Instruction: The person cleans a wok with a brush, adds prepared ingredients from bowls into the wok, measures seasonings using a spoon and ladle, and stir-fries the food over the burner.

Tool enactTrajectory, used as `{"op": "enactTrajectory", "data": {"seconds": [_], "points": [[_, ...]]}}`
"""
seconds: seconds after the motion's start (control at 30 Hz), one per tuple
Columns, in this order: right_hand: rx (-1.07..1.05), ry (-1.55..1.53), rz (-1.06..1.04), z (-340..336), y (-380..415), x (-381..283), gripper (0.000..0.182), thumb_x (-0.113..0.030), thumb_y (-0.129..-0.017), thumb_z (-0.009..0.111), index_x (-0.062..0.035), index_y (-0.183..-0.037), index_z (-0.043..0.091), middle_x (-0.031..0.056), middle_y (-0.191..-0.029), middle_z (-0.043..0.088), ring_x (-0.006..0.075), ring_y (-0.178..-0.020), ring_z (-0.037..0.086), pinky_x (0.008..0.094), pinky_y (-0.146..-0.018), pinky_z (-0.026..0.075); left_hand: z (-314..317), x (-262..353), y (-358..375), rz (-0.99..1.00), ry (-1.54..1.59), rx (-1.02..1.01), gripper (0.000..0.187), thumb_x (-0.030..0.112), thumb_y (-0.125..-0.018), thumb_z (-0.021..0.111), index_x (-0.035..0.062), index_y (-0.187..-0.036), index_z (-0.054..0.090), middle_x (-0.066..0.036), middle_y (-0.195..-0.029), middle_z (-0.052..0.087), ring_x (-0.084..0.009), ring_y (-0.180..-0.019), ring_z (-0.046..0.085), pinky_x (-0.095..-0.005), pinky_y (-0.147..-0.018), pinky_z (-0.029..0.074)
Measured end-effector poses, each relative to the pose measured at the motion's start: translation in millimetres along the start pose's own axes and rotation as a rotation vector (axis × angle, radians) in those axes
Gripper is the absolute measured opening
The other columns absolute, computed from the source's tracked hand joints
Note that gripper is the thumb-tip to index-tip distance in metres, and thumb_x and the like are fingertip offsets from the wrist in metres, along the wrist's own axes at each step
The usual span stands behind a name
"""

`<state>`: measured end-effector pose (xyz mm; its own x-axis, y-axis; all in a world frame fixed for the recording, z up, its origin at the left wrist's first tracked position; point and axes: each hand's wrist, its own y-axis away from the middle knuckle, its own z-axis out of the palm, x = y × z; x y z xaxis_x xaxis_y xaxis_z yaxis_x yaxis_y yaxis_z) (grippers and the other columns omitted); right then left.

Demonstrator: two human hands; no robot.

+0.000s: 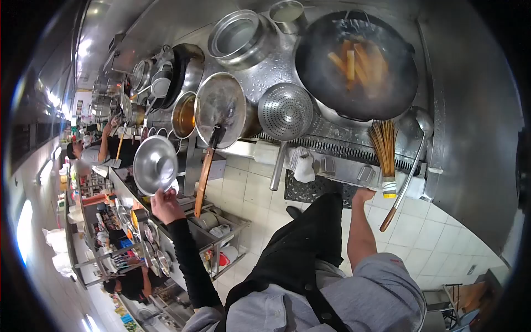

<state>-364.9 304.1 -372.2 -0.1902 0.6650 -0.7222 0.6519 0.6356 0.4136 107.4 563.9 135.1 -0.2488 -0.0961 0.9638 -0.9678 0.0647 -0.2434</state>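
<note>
My left hand (166,206), below a black sleeve, grips the rim of a shiny metal bowl (155,166) and holds it up, left of the stove. The bowl's inside faces me and looks bare. My right hand (363,195) is at the stove's front edge, under the ledge and left of a bamboo wok brush (385,149); its fingers are mostly hidden. Beyond it, a large black wok (321,66) holds long yellow-brown pieces (359,63) in steaming liquid. A ladle (423,124) leans at the right, its wooden handle over the edge.
A perforated skimmer (285,110) and a wooden-handled strainer (220,105) rest over pots, handles jutting toward me. Metal pots (243,41) stand behind. A white cloth (302,165) hangs on the ledge. Other people (91,152) work at the left; a shelved counter (221,238) stands there.
</note>
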Motion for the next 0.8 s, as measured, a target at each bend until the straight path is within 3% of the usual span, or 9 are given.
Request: {"op": "enactTrajectory", "data": {"seconds": [0.13,0.2,0.27,0.33,0.4,0.47,0.57,0.63,0.8], "points": [[-0.256,0.402,-0.634,-27,24,71,0.057,-0.009,-0.076,0.069,0.0004,-0.131,0.056,0.0287,-0.129,0.06,0.0503,-0.1,0.066,0.0529,-0.091,0.053,-101,-26,-21,-0.118,0.317,0.377,0.01,0.004,-0.092,0.059,-0.0019,-0.085,0.057,-0.01,-0.076,0.059,-0.0218,-0.07,0.061,-0.0325,-0.062,0.056],[-0.666,0.69,-0.781,-54,28,100,0.05,-0.017,-0.079,0.067,0.0,-0.126,0.06,0.0283,-0.123,0.064,0.0492,-0.102,0.066,0.0532,-0.09,0.053,-161,-52,-26,-0.111,0.391,0.568,0.011,0.006,-0.092,0.058,-0.0024,-0.085,0.056,-0.011,-0.076,0.06,-0.0219,-0.068,0.06,-0.0324,-0.06,0.056],[-1.273,0.792,-0.549,-66,18,127,0.041,-0.025,-0.083,0.065,0.0005,-0.116,0.067,0.028,-0.112,0.069,0.0458,-0.102,0.067,0.0511,-0.09,0.053,-223,-89,-24,-0.101,0.472,0.747,0.013,0.008,-0.093,0.055,-0.0026,-0.086,0.056,-0.012,-0.076,0.06,-0.0218,-0.065,0.059,-0.0325,-0.059,0.055],[-1.307,0.582,-0.353,-51,-23,226,0.039,-0.027,-0.085,0.066,0.0028,-0.11,0.07,0.0252,-0.102,0.073,0.0396,-0.097,0.071,0.048,-0.083,0.055,-305,-147,-21,-0.182,0.555,0.81,0.015,0.01,-0.094,0.052,-0.0029,-0.087,0.056,-0.013,-0.076,0.06,-0.0211,-0.062,0.058,-0.0316,-0.059,0.055],[-1.359,0.781,-0.263,-104,50,100,0.031,-0.023,-0.094,0.063,0.0016,-0.109,0.073,0.0115,-0.097,0.074,0.0199,-0.082,0.066,0.0407,-0.072,0.052,-375,-205,5,-0.204,0.568,0.931,0.02,0.014,-0.096,0.048,-0.0037,-0.09,0.055,-0.014,-0.075,0.06,-0.0204,-0.059,0.057,-0.0299,-0.058,0.055],[-1.271,0.888,-0.335,-114,90,58,0.031,-0.021,-0.092,0.064,0.001,-0.113,0.071,0.0102,-0.093,0.073,0.0187,-0.077,0.066,0.0393,-0.068,0.053,-508,-292,32,-0.271,0.687,0.922,0.026,0.024,-0.097,0.052,-0.0002,-0.089,0.058,-0.01,-0.072,0.061,-0.0193,-0.059,0.058,-0.0329,-0.059,0.054],[-1.275,0.824,-0.209,-95,111,45,0.032,-0.017,-0.09,0.066,-0.0005,-0.117,0.069,0.0083,-0.087,0.071,0.0178,-0.072,0.066,0.0384,-0.065,0.055,-513,-282,93,-0.498,0.537,1.261,0.028,0.024,-0.099,0.05,-0.002,-0.091,0.057,-0.013,-0.076,0.062,-0.0224,-0.065,0.06,-0.0463,-0.065,0.058],[-1.269,0.78,-0.155,-86,126,34,0.032,-0.013,-0.089,0.065,-0.0013,-0.118,0.067,0.0075,-0.086,0.07,0.018,-0.07,0.067,0.0384,-0.063,0.056,-499,-240,105,-0.385,0.588,1.338,0.024,0.018,-0.096,0.049,-0.0039,-0.089,0.055,-0.013,-0.074,0.059,-0.0233,-0.066,0.06,-0.0451,-0.067,0.061],[-1.316,0.776,-0.236,-63,193,11,0.04,-0.005,-0.09,0.06,0.0004,-0.13,0.059,0.0109,-0.096,0.071,0.0194,-0.068,0.067,0.038,-0.057,0.055,-607,-309,109,-0.295,0.695,1.354,0.015,0.009,-0.092,0.05,-0.0035,-0.084,0.051,-0.012,-0.073,0.055,-0.0257,-0.066,0.06,-0.0378,-0.068,0.063]]}}
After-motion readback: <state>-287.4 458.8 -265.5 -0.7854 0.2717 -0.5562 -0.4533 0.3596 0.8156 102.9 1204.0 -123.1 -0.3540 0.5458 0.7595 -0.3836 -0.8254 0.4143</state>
